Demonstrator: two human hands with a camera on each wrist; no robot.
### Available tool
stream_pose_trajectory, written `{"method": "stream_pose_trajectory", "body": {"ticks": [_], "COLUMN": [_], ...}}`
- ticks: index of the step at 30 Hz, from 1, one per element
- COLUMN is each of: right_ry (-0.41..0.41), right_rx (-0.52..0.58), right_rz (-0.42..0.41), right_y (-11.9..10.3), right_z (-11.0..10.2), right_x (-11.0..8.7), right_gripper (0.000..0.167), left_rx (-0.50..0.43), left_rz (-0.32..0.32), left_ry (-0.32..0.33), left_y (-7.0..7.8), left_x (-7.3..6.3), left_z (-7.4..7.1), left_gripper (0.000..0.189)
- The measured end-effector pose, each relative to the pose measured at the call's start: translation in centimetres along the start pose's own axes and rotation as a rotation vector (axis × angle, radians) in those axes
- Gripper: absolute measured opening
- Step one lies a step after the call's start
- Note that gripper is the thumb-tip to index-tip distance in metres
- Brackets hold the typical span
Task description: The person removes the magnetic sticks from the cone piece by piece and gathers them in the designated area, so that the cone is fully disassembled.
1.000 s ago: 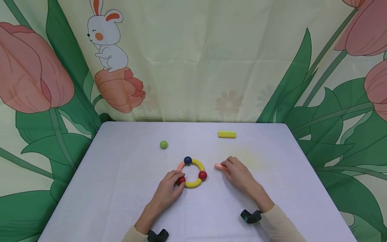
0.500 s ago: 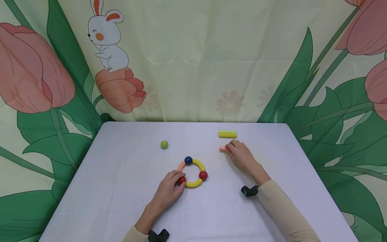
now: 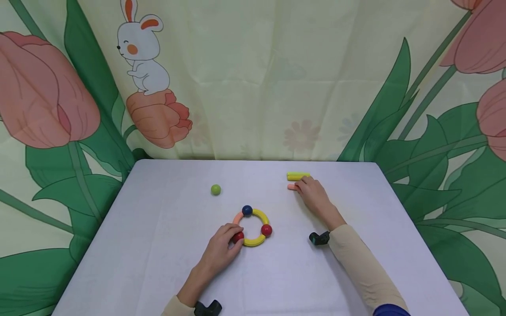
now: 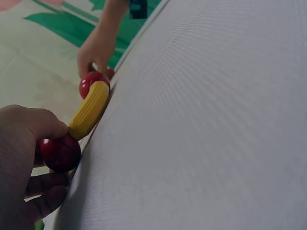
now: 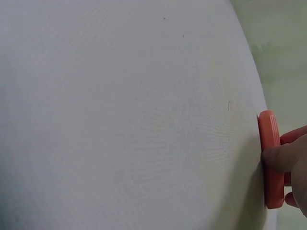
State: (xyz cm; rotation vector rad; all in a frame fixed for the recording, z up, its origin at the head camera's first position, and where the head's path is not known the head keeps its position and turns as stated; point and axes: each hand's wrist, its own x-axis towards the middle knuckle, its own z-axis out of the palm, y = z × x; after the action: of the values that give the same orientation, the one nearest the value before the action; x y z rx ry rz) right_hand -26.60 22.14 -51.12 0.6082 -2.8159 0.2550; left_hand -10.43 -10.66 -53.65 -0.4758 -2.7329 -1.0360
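Observation:
My left hand (image 3: 222,243) pinches a red ball (image 3: 238,237) between thumb and fingers. This ball is part of a ring (image 3: 254,242) lying on the table, made of curved yellow pieces, a curved pink piece (image 3: 237,217), a blue ball (image 3: 247,210) and a second red ball (image 3: 266,230). In the left wrist view, a yellow piece (image 4: 91,109) joins the two red balls. Farther back, my right hand (image 3: 316,199) pinches a salmon-pink stick (image 5: 269,129) just in front of the yellow sticks (image 3: 295,176). Fingertips partly cover the stick.
A green ball (image 3: 215,189) sits on the white-covered table (image 3: 174,228), behind and left of the ring. The table's far edge meets a curtain (image 3: 245,79) printed with tulips and a rabbit. A black wrist camera (image 3: 319,238) is by the right sleeve.
My right hand has carried the pink stick away from beside the ring, back toward the yellow sticks, and now partly covers their right end. My left hand stays on the red ball.

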Motion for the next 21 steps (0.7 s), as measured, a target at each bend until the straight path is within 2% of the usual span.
{"method": "stream_pose_trajectory", "body": {"ticks": [3, 8, 14, 21], "right_ry": [0.018, -0.010, -0.028, -0.039], "right_rx": [0.009, 0.012, -0.001, 0.029], "right_rz": [0.005, 0.033, 0.029, 0.041], "right_y": [0.2, 0.4, 0.6, 0.7], "right_z": [0.0, 0.1, 0.5, 0.5], "right_x": [0.4, 0.8, 1.3, 1.7], "right_gripper": [0.022, 0.020, 0.017, 0.020], "left_rx": [-0.001, -0.008, -0.005, 0.005], "left_rz": [-0.005, -0.007, -0.007, -0.002], "left_ry": [-0.003, -0.001, 0.004, 0.001], "left_y": [0.0, 0.0, 0.1, 0.0], "left_x": [0.0, 0.0, -0.1, -0.1], "left_z": [-0.1, -0.2, -0.1, -0.1], "left_gripper": [0.032, 0.031, 0.031, 0.031]}}
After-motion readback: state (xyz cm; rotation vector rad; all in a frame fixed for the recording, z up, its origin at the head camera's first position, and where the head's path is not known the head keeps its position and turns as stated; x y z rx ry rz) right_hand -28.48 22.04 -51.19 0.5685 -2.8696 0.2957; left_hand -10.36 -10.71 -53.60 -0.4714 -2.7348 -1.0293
